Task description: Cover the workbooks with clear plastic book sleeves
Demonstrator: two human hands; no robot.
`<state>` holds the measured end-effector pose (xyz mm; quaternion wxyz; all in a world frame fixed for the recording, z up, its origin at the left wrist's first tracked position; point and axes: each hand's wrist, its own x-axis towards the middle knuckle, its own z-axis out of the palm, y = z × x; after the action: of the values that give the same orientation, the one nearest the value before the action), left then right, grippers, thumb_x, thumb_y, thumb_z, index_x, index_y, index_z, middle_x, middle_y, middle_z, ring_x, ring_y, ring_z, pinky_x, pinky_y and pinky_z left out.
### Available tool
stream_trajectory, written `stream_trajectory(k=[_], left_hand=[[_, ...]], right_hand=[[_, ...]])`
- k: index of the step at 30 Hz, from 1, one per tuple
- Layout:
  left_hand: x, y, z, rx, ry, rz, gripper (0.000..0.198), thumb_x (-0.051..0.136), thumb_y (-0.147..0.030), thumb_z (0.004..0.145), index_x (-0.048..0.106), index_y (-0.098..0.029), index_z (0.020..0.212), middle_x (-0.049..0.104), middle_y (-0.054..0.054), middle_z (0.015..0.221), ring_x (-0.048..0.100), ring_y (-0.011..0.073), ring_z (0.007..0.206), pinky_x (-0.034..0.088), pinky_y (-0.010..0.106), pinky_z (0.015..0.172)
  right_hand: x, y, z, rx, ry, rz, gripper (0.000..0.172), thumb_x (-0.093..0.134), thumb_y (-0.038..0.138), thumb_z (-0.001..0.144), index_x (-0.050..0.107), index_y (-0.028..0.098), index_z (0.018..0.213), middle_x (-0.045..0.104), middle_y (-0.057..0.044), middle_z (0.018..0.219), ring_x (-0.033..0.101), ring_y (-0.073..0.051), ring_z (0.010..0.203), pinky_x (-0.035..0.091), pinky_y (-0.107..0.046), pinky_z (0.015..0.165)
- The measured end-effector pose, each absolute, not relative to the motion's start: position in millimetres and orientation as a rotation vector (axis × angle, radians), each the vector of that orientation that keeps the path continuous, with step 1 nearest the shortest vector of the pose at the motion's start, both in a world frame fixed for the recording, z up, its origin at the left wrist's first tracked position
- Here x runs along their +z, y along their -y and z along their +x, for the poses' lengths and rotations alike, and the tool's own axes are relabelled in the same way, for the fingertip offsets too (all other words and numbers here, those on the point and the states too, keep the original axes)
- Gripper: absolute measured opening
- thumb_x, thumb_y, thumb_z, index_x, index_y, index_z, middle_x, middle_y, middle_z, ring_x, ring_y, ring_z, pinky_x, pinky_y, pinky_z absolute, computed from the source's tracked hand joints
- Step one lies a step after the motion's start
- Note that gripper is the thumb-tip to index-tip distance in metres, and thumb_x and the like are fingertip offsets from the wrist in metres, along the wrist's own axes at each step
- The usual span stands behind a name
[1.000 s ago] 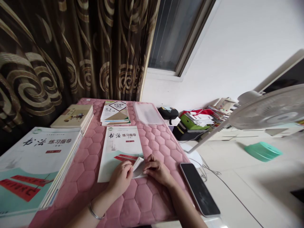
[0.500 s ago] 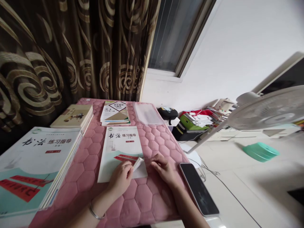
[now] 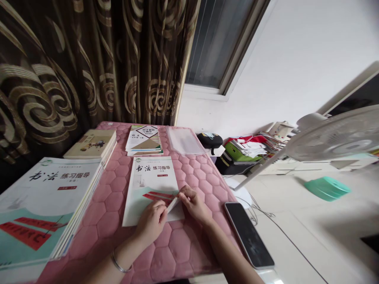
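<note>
Pink tabletop (image 3: 109,197) beneath booklet (image 3: 154,179), plastic sleeve (image 3: 186,141)

A pink quilted cloth cover with a hexagon pattern (image 3: 179,246) bears a thick white-and-teal paper workbook stack (image 3: 56,197) at left; beige-covered books (image 3: 90,144) lie beyond; a white-and-teal paper workbook (image 3: 151,183) lies mid-cover; behind are white-and-brown paper booklets (image 3: 143,140) and translucent plastic sheeting (image 3: 186,141); a rectangular black-screened phone (image 3: 249,233) lies at right.

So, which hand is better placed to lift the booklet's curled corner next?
Probably the right hand: its fingers meet the curled corner from the outer side, while the left hand rests on the booklet.
</note>
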<state>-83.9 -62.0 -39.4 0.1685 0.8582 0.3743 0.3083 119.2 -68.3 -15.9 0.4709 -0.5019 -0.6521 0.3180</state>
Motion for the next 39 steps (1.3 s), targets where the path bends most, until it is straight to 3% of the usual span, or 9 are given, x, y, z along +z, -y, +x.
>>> stream_trajectory(k=[4, 8, 15, 22, 27, 32, 34, 39], left_hand=[[-35, 70, -84, 0.816, -0.999, 2.617, 0.015, 0.055, -0.013, 0.084, 0.067, -0.019, 0.090, 0.067, 0.007, 0.099, 0.064, 0.0219, 0.091, 0.055, 0.039, 0.082], [-34, 76, -82, 0.735, -0.980, 2.781, 0.023, 0.062, -0.008, 0.078, 0.066, -0.017, 0.098, 0.066, 0.008, 0.105, 0.063, 0.0254, 0.098, 0.056, 0.044, 0.085], [-33, 74, -81, 0.639, -0.971, 2.880, 0.015, 0.061, -0.011, 0.082, 0.065, -0.017, 0.096, 0.068, 0.008, 0.103, 0.065, 0.0253, 0.099, 0.058, 0.042, 0.084], [-43, 74, -78, 0.587, -0.903, 3.159, 0.033, 0.046, -0.002, 0.085, 0.063, -0.008, 0.113, 0.069, 0.018, 0.108, 0.066, 0.0288, 0.106, 0.056, 0.042, 0.086], [-45, 76, -73, 0.528, -0.890, 3.187, 0.035, 0.042, 0.000, 0.082, 0.063, -0.006, 0.109, 0.069, 0.023, 0.110, 0.066, 0.0318, 0.106, 0.056, 0.042, 0.083], [-40, 72, -72, 0.578, -1.221, 2.864, 0.027, 0.040, -0.003, 0.087, 0.063, -0.016, 0.094, 0.071, 0.009, 0.085, 0.070, 0.0213, 0.075, 0.056, 0.032, 0.066], [-36, 69, -73, 0.601, -1.284, 2.748, 0.022, 0.042, -0.008, 0.090, 0.062, -0.018, 0.091, 0.070, 0.006, 0.081, 0.069, 0.0198, 0.071, 0.054, 0.030, 0.064], [-28, 62, -77, 0.704, -1.274, 2.536, 0.021, 0.043, -0.012, 0.091, 0.061, -0.020, 0.083, 0.071, 0.003, 0.081, 0.069, 0.0178, 0.075, 0.051, 0.027, 0.066]], right_hand=[[-12, 84, 131, 0.748, 1.560, -1.282, 0.047, 0.047, 0.056, 0.095, 0.066, 0.019, 0.074, 0.058, -0.003, 0.077, 0.056, -0.017, 0.077, 0.048, -0.029, 0.074], [-10, 108, 138, 0.686, 1.695, -1.344, 0.037, 0.051, 0.048, 0.095, 0.070, 0.020, 0.080, 0.064, -0.004, 0.080, 0.060, -0.018, 0.079, 0.051, -0.028, 0.075], [-20, 133, 137, 0.270, 2.057, -1.409, 0.024, 0.050, 0.026, 0.097, 0.072, 0.023, 0.108, 0.071, -0.007, 0.101, 0.065, -0.018, 0.088, 0.053, -0.029, 0.077], [-25, 135, 135, -0.085, 2.310, -1.326, 0.025, 0.047, 0.021, 0.098, 0.071, 0.018, 0.105, 0.072, -0.009, 0.092, 0.064, -0.019, 0.079, 0.053, -0.029, 0.068], [-25, 136, 134, 0.031, 2.260, -1.419, 0.024, 0.050, 0.023, 0.096, 0.068, 0.019, 0.112, 0.072, -0.010, 0.100, 0.065, -0.022, 0.088, 0.054, -0.034, 0.075], [-21, 119, 129, 0.303, 1.899, -1.556, 0.027, 0.061, 0.024, 0.088, 0.067, 0.024, 0.115, 0.071, -0.007, 0.101, 0.065, -0.021, 0.089, 0.053, -0.032, 0.076], [-20, 106, 125, 0.419, 1.758, -1.566, 0.029, 0.065, 0.029, 0.085, 0.067, 0.024, 0.114, 0.070, -0.005, 0.095, 0.064, -0.019, 0.081, 0.053, -0.030, 0.071], [-18, 77, 113, 0.620, 1.592, -1.424, 0.031, 0.066, 0.050, 0.083, 0.072, 0.020, 0.091, 0.063, -0.003, 0.078, 0.058, -0.016, 0.070, 0.049, -0.028, 0.065]])
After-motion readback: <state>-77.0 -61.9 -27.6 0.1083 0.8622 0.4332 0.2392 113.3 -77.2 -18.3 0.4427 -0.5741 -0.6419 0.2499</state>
